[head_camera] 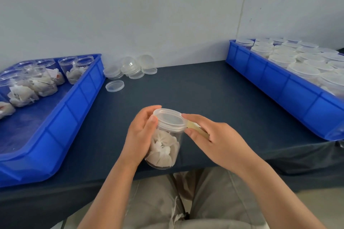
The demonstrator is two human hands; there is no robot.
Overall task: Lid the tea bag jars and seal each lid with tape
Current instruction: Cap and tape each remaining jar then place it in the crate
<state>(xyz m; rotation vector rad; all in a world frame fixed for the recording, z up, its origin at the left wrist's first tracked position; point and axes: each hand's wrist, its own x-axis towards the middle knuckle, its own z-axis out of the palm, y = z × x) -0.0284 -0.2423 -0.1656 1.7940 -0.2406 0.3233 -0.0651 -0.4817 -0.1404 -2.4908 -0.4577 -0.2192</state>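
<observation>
While the lid [169, 119] already sits on the jar [163, 147], taping is judged the step in hand: a yellowish tape strip [195, 128] runs from the lid's rim, at its 3 o'clock side, into the right hand [217, 139]. Head view: the jar of tea bags is at 6 o'clock on the dark table [204, 89], by the near edge and tilted; whether its base rests on the cloth cannot be told. The left hand [139, 135] wraps the jar body from 9 o'clock, thumb tip against the lid's skirt. The right hand enters from 3 o'clock, index fingertip at the rim and thumb beneath, the two pinching the tape; its other fingers are curled. The next move probably calls for turning the jar with the left hand while the right lays the strip taut along the lid seam. Left blue tray [74, 102], 9 o'clock: open jars [33, 83]. Loose lids [130, 69], 11 o'clock. Right blue tray [279, 83], 2 o'clock: lidded jars [297, 61].
</observation>
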